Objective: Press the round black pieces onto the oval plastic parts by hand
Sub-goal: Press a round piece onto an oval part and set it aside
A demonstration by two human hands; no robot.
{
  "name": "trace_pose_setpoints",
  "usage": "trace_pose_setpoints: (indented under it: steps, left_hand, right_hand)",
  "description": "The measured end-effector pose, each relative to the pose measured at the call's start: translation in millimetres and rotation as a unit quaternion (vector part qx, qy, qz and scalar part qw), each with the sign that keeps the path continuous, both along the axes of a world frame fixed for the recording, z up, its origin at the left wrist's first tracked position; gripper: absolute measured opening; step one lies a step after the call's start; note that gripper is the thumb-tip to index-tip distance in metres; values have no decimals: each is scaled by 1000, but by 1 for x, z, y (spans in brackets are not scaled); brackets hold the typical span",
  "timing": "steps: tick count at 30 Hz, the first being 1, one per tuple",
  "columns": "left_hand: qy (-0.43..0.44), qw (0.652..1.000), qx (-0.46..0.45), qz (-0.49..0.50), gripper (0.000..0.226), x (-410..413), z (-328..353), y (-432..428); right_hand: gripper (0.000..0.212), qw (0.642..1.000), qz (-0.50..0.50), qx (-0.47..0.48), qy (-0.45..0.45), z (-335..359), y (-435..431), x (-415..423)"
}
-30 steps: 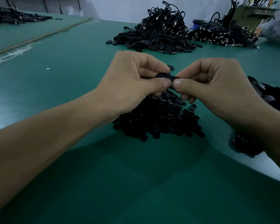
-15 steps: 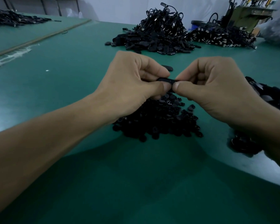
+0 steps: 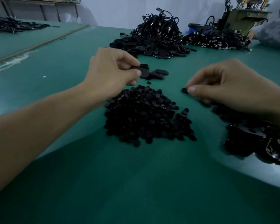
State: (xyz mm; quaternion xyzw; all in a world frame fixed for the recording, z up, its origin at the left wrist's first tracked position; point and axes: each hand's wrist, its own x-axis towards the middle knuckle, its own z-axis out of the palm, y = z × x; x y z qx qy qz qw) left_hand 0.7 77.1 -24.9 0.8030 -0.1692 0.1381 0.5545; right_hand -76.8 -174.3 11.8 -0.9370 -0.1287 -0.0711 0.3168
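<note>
A heap of small round black pieces (image 3: 145,115) lies on the green table (image 3: 136,183) in front of me. My left hand (image 3: 110,71) pinches a black oval plastic part (image 3: 141,68) low over a few oval parts (image 3: 157,74) lying just beyond the heap. To the right of the heap, my right hand (image 3: 225,86) pinches one round black piece (image 3: 184,91) between thumb and forefinger, close to the table. A dark pile of glossy oval parts (image 3: 255,139) sits under my right wrist, partly hidden by it.
A tall heap of black parts with cords (image 3: 155,38) stands at the back centre, another flatter heap (image 3: 217,39) to its right beside a machine (image 3: 242,15). At far left a further dark pile (image 3: 11,25) lies on a second table.
My hands, joined on one part over the heap before, have come apart. The left carried the oval part forward; the right moved right and down and now pinches a round piece.
</note>
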Motion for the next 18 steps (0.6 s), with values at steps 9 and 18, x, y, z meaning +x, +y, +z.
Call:
trace_pose_setpoints:
  steps: [9, 18]
  left_hand:
    - [62, 990, 86, 93, 12, 47, -8, -1]
    - [23, 985, 124, 117, 7, 45, -2, -7]
  right_hand:
    - [78, 939, 56, -161, 297, 22, -38, -12]
    - [56, 957, 36, -156, 241, 12, -29, -9]
